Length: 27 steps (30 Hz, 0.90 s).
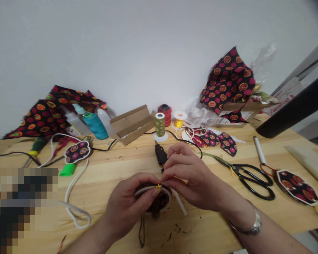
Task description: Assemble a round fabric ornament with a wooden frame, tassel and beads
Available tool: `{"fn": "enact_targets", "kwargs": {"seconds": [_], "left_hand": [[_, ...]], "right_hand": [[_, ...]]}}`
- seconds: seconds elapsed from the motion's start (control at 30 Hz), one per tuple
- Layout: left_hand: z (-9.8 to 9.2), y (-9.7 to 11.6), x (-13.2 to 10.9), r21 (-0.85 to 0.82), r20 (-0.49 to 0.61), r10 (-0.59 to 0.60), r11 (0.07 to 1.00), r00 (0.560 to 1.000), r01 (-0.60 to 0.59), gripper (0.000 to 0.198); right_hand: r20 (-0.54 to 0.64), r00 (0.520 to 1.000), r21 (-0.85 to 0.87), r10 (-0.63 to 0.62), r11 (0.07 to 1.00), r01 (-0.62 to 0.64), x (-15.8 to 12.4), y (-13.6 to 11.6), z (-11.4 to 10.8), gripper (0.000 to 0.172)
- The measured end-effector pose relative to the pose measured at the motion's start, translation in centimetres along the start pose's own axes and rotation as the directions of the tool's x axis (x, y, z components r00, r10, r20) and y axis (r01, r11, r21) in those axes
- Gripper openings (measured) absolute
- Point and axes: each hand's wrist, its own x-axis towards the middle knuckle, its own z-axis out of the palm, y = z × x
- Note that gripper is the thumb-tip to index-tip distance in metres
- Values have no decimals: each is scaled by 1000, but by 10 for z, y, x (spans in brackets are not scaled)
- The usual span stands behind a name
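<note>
1. Head view: a round ornament sits in front of the person, above the table's near part, dark patterned fabric inside a pale rim; a yellow knot marks its top and an olive cord loop hangs below.
2. Left hand is clamped on the ornament's left side, thumb across its front; right hand has its fingertips together at the knot, though whether they grip thread is too small to tell.
3. Just beyond the right fingers lies a black glue gun, partly hidden. Black-handled scissors lie to the right, apart from the right wrist; a white cable curls left of the left hand.
4. Pale wooden table, dark scraps strewn near the ornament; its far side meets a grey-white wall.
5. Along the wall stand an olive thread spool, a red thread spool, an open cardboard box and patterned fabric.
</note>
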Motion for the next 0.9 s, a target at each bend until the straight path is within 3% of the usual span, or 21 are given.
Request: {"fn": "enact_targets", "kwargs": {"seconds": [0.37,0.63,0.9], "left_hand": [[-1,-1,1,19,26,6,1000,1000,-7,10],[5,1,-1,-110,1,-115,987,993,114,8],[1,1,1,-4,37,20,1000,999,-20,20]], "right_hand": [[-24,1000,-24,-20,1000,19,-1,6,1,10],[-54,998,-76,-27,997,23,-1,8,-1,8],[-81,996,-82,27,996,-33,-2,9,-2,13]]}}
